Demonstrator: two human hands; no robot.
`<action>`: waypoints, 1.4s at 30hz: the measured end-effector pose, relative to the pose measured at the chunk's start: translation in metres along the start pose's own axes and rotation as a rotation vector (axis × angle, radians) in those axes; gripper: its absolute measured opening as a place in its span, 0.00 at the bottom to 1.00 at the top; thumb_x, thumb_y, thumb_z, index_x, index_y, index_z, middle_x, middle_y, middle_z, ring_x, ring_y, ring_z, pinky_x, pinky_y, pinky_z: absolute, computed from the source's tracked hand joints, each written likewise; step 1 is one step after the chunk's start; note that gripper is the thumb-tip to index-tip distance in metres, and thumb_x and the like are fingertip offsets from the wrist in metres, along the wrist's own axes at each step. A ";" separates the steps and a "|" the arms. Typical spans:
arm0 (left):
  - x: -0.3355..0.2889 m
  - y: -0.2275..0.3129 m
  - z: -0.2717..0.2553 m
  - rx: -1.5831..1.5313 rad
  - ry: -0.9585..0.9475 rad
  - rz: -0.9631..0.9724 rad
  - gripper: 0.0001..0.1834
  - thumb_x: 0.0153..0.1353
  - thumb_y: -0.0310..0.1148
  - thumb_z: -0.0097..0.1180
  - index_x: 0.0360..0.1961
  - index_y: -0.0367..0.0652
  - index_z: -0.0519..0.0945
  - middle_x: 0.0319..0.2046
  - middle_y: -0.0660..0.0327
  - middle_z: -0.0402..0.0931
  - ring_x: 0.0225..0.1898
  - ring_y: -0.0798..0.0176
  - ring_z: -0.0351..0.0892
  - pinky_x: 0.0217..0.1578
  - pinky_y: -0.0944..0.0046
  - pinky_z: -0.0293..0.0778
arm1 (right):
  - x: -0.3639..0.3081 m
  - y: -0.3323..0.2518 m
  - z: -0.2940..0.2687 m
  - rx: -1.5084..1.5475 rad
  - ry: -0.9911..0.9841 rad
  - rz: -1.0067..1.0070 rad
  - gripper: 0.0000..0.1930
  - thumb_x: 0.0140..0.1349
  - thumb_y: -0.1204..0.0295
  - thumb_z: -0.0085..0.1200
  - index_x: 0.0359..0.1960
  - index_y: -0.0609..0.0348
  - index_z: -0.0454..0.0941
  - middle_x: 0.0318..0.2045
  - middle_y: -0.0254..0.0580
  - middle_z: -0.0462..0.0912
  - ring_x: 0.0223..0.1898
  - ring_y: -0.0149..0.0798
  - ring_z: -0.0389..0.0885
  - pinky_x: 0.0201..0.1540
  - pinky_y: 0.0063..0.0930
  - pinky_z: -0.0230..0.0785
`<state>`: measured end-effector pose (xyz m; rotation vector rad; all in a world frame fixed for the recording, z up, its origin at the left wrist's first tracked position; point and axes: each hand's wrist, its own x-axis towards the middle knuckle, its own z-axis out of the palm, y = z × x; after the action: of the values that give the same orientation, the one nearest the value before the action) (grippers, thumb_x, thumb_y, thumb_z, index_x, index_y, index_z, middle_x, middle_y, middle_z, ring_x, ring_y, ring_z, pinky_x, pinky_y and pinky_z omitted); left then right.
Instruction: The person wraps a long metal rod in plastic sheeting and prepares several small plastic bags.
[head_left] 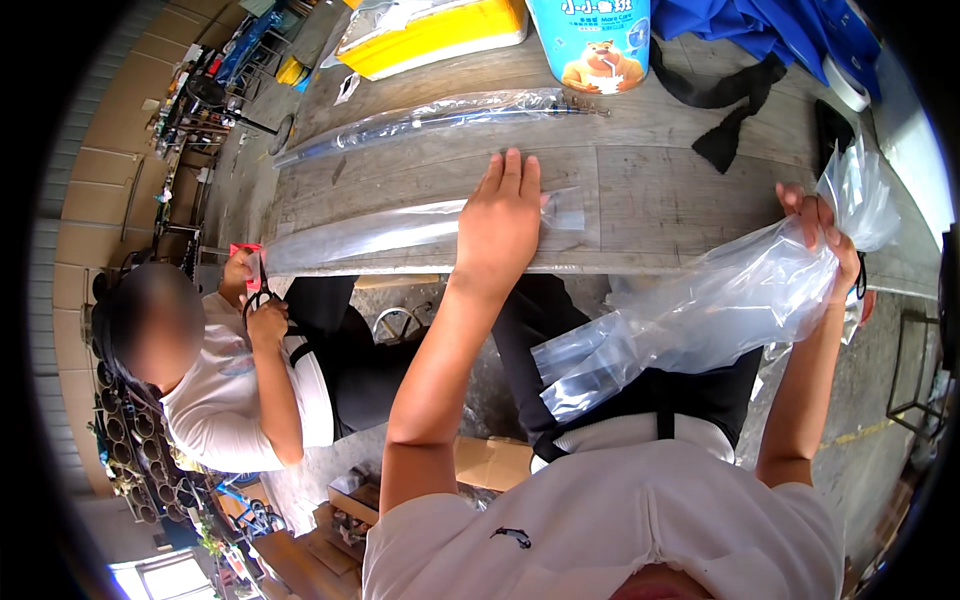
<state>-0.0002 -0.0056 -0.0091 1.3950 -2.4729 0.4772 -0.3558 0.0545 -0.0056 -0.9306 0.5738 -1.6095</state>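
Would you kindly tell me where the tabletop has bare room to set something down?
The widest bare patch of tabletop lies between the left hand and right hand, nearer than the black strap. A narrower strip separates the wrapped rod from the clear sleeve. The yellow box, bucket and blue cloth crowd the far side.

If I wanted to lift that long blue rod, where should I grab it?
Probably around its middle, from above: the blue rod is long and thin and lies flat on the table, so both ends should balance. Pinch through the loose plastic onto the rod, staying clear of the small fittings at its right end.
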 end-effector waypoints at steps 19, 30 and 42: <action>-0.002 0.000 0.004 -0.023 0.010 -0.005 0.20 0.60 0.34 0.53 0.52 0.37 0.73 0.54 0.49 0.72 0.56 0.51 0.72 0.51 0.60 0.73 | -0.009 -0.005 -0.001 0.068 -0.020 0.128 0.10 0.50 0.68 0.51 0.30 0.56 0.65 0.21 0.34 0.67 0.21 0.28 0.64 0.39 0.24 0.60; -0.005 -0.002 0.009 -0.005 0.050 -0.003 0.20 0.59 0.36 0.55 0.51 0.36 0.75 0.52 0.49 0.73 0.55 0.51 0.73 0.52 0.61 0.72 | -0.008 -0.006 0.001 0.067 -0.072 0.140 0.12 0.51 0.69 0.51 0.33 0.58 0.64 0.22 0.34 0.65 0.22 0.28 0.63 0.37 0.23 0.57; 0.018 0.090 -0.063 -1.126 0.052 -0.337 0.21 0.66 0.34 0.43 0.55 0.30 0.70 0.63 0.41 0.59 0.65 0.41 0.56 0.65 0.53 0.51 | -0.021 0.032 0.071 0.007 -0.013 0.271 0.25 0.46 0.77 0.61 0.48 0.70 0.70 0.32 0.44 0.80 0.29 0.35 0.79 0.36 0.29 0.72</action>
<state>-0.0825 0.0495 0.0417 1.1614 -1.8021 -0.8168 -0.2781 0.0749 0.0039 -0.8197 0.6557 -1.3612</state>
